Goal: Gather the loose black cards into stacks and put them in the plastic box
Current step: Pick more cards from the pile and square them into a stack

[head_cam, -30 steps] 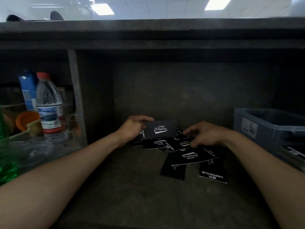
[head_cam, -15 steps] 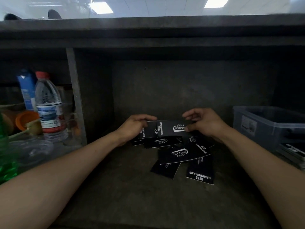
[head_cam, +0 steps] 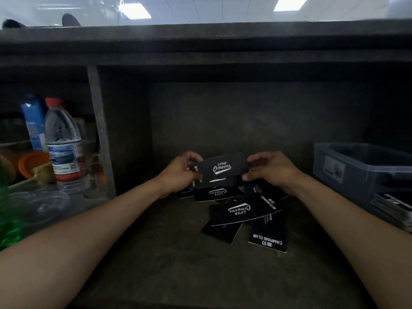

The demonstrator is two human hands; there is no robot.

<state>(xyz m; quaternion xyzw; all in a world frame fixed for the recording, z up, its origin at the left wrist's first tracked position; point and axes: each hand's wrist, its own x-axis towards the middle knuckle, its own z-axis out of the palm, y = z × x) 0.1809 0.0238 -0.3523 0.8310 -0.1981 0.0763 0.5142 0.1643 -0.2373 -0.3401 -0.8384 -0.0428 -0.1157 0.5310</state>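
Both hands pinch the stack by its ends; loosely squared, cards may slip onto the pile.

Pile of black cards: white script logo, white block lettering, thin white edges. Translucent grey-blue plastic box, pale label. Dark mottled grey counter. Clear bottle, red cap, blue-white label. Blue carton. Orange cup. Bright green plastic far left.
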